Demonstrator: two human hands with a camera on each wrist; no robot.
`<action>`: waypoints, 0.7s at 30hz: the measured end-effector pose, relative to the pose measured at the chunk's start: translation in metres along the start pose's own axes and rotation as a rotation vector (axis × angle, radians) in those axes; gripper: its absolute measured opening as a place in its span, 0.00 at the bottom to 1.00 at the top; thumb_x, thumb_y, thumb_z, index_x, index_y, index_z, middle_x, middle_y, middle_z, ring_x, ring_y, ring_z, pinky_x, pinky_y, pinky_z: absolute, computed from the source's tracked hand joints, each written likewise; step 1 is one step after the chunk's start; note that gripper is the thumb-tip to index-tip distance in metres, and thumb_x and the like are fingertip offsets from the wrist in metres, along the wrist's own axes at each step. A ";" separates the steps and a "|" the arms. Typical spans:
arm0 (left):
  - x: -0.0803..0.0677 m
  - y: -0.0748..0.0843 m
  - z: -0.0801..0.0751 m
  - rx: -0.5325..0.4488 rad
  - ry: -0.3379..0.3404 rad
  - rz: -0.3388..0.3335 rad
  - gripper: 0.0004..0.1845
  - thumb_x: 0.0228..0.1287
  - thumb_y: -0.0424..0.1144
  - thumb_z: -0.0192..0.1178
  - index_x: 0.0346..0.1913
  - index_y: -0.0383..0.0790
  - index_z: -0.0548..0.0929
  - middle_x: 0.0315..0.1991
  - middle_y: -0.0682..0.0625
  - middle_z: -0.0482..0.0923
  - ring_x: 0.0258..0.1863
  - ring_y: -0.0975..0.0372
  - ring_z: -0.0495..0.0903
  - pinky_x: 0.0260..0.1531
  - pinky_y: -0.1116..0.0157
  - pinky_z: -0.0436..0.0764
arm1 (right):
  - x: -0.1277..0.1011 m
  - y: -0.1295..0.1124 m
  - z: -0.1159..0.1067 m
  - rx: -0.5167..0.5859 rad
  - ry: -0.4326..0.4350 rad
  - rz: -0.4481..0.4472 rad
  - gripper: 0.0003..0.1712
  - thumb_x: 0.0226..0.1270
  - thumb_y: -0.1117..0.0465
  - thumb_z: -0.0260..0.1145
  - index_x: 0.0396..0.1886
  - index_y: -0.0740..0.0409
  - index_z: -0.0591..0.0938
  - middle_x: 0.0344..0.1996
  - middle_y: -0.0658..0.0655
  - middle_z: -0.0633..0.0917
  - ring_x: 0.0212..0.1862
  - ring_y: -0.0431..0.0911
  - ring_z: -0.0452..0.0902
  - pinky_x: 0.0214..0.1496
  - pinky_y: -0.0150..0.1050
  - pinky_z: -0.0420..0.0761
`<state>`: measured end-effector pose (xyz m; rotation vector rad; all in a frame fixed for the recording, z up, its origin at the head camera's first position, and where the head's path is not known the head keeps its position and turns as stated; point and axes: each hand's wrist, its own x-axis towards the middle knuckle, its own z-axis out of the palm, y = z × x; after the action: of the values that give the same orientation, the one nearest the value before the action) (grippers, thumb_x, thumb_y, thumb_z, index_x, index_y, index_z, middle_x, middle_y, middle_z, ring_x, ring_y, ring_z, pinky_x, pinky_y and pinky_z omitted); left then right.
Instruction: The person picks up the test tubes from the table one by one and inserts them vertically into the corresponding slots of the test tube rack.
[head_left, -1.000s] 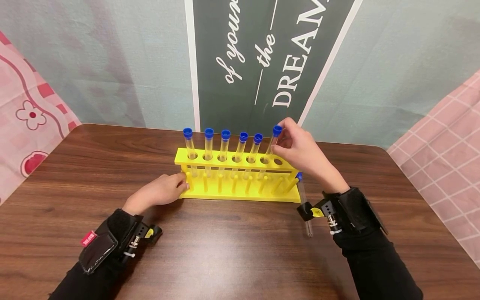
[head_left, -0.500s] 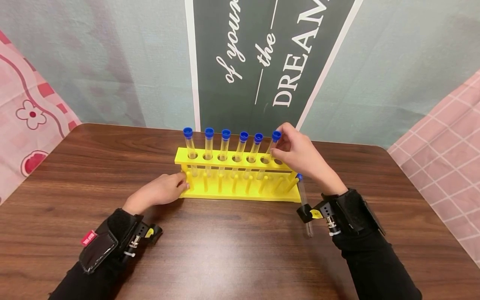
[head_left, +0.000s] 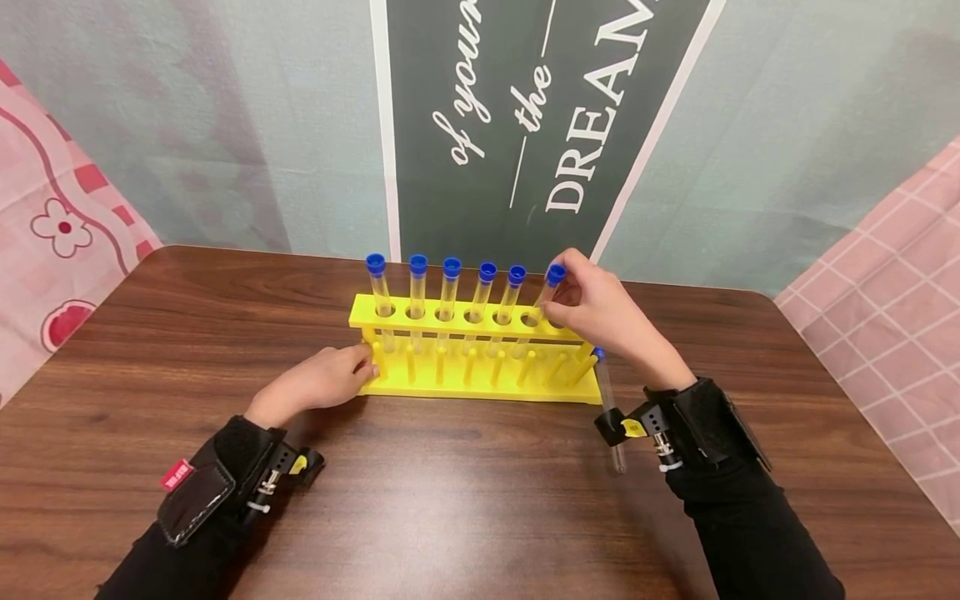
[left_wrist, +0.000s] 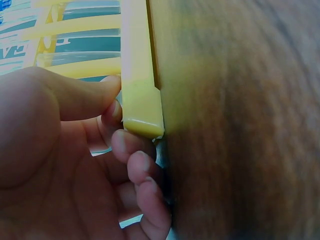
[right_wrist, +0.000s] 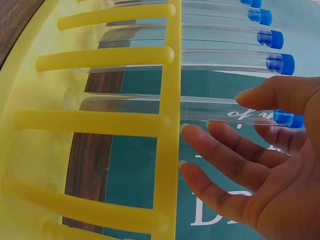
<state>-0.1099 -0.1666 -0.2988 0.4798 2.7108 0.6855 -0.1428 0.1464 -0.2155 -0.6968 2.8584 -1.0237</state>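
Observation:
A yellow test tube rack point(head_left: 362, 311) stands on the table, with a row of clear blue-capped test tubes point(head_left: 448, 292) in its holes. My left hand point(head_left: 326, 379) grips the rack's left end, thumb against the base and fingers curled around its corner in the left wrist view. At the rack's right part, my right hand point(head_left: 603, 310) pinches the upper part of a test tube point(right_wrist: 200, 107) between thumb and fingers. That tube passes through the second hole from the right, its lower end down by the base, and leans right. My right fingers partly cover the rightmost hole.
Another blue-capped test tube point(head_left: 606, 383) lies beside the rack's right end, partly hidden by the wrist camera. Upright yellow pegs point(head_left: 469, 367) line the rack's front. Behind the brown wooden table point(head_left: 465, 500) hangs a printed cloth point(head_left: 315, 125).
My right hand has come down slightly with the test tube, whose cap now sits lower. In the last half second the cap has tipped a little right. My left hand has stayed put.

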 end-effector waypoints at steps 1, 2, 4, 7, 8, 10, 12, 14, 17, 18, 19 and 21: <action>0.000 0.000 0.000 0.001 -0.001 -0.002 0.09 0.69 0.36 0.47 0.31 0.36 0.68 0.20 0.49 0.60 0.20 0.60 0.62 0.24 0.65 0.63 | 0.000 0.000 0.000 -0.003 -0.002 0.002 0.14 0.59 0.68 0.62 0.42 0.63 0.67 0.32 0.59 0.80 0.35 0.49 0.78 0.40 0.42 0.75; 0.001 0.000 0.000 0.002 -0.002 -0.004 0.09 0.69 0.36 0.47 0.31 0.36 0.68 0.20 0.49 0.61 0.19 0.60 0.62 0.23 0.65 0.63 | 0.000 0.001 0.000 -0.003 -0.005 0.003 0.14 0.58 0.68 0.62 0.42 0.63 0.67 0.32 0.59 0.80 0.35 0.48 0.78 0.39 0.42 0.75; 0.001 -0.001 0.001 0.003 -0.003 -0.008 0.09 0.69 0.37 0.47 0.31 0.36 0.69 0.20 0.49 0.61 0.19 0.60 0.62 0.23 0.66 0.63 | 0.001 0.001 0.000 0.001 -0.014 0.005 0.15 0.58 0.68 0.62 0.42 0.63 0.67 0.32 0.59 0.80 0.35 0.48 0.78 0.38 0.41 0.75; 0.002 -0.001 0.001 0.006 -0.003 -0.008 0.09 0.69 0.37 0.47 0.31 0.36 0.69 0.20 0.49 0.61 0.19 0.60 0.62 0.23 0.66 0.63 | 0.001 0.002 -0.001 0.008 -0.026 0.002 0.14 0.58 0.69 0.62 0.41 0.63 0.67 0.32 0.59 0.80 0.35 0.48 0.79 0.37 0.40 0.75; 0.002 -0.001 0.001 0.006 -0.002 -0.009 0.09 0.69 0.37 0.48 0.31 0.36 0.69 0.20 0.49 0.61 0.19 0.60 0.62 0.23 0.66 0.63 | 0.001 0.002 -0.001 0.009 -0.030 0.000 0.14 0.58 0.69 0.62 0.41 0.63 0.67 0.32 0.59 0.80 0.36 0.48 0.79 0.38 0.40 0.75; 0.001 -0.002 0.001 0.006 -0.001 -0.009 0.09 0.69 0.37 0.48 0.31 0.36 0.69 0.20 0.49 0.61 0.19 0.60 0.62 0.23 0.66 0.63 | 0.001 0.002 -0.002 0.008 -0.039 0.001 0.15 0.58 0.69 0.62 0.41 0.63 0.67 0.33 0.59 0.80 0.36 0.49 0.79 0.38 0.40 0.75; 0.001 -0.002 0.001 0.003 -0.002 -0.013 0.09 0.69 0.37 0.48 0.31 0.36 0.69 0.20 0.49 0.61 0.19 0.60 0.62 0.23 0.66 0.63 | 0.000 0.001 -0.002 0.004 -0.046 0.003 0.15 0.58 0.69 0.62 0.42 0.64 0.66 0.33 0.59 0.80 0.37 0.49 0.78 0.39 0.41 0.76; 0.001 -0.001 0.001 0.000 -0.003 -0.020 0.09 0.69 0.37 0.48 0.32 0.35 0.69 0.20 0.49 0.62 0.19 0.60 0.63 0.23 0.66 0.63 | -0.001 0.000 -0.003 -0.002 -0.055 0.006 0.16 0.59 0.68 0.63 0.42 0.64 0.66 0.34 0.60 0.80 0.37 0.49 0.78 0.39 0.42 0.76; 0.001 -0.001 0.000 -0.002 -0.004 -0.027 0.09 0.69 0.37 0.48 0.33 0.35 0.69 0.20 0.49 0.62 0.19 0.60 0.63 0.23 0.66 0.63 | -0.002 0.000 -0.004 -0.009 -0.065 0.011 0.17 0.59 0.67 0.63 0.44 0.64 0.66 0.35 0.60 0.79 0.38 0.50 0.77 0.39 0.42 0.75; 0.001 -0.001 0.000 -0.003 -0.004 -0.027 0.09 0.69 0.37 0.48 0.33 0.35 0.69 0.20 0.49 0.62 0.19 0.60 0.63 0.23 0.66 0.63 | -0.003 0.000 -0.005 -0.013 -0.068 0.012 0.17 0.60 0.67 0.63 0.44 0.64 0.66 0.35 0.61 0.79 0.38 0.50 0.77 0.39 0.42 0.75; 0.001 -0.001 0.000 -0.003 -0.003 -0.026 0.09 0.69 0.37 0.48 0.33 0.35 0.69 0.20 0.49 0.62 0.20 0.60 0.63 0.23 0.66 0.63 | -0.003 0.000 -0.005 -0.016 -0.073 0.016 0.17 0.60 0.67 0.62 0.44 0.64 0.66 0.36 0.61 0.79 0.39 0.50 0.77 0.39 0.42 0.75; 0.001 0.000 0.000 -0.004 -0.002 -0.018 0.09 0.69 0.37 0.48 0.32 0.35 0.69 0.20 0.49 0.61 0.20 0.60 0.63 0.23 0.66 0.63 | -0.004 -0.001 -0.006 -0.020 -0.079 0.024 0.17 0.59 0.67 0.62 0.45 0.64 0.66 0.36 0.60 0.79 0.39 0.50 0.77 0.40 0.42 0.75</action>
<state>-0.1108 -0.1664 -0.2996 0.4542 2.7084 0.6858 -0.1400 0.1511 -0.2113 -0.6862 2.8059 -0.9437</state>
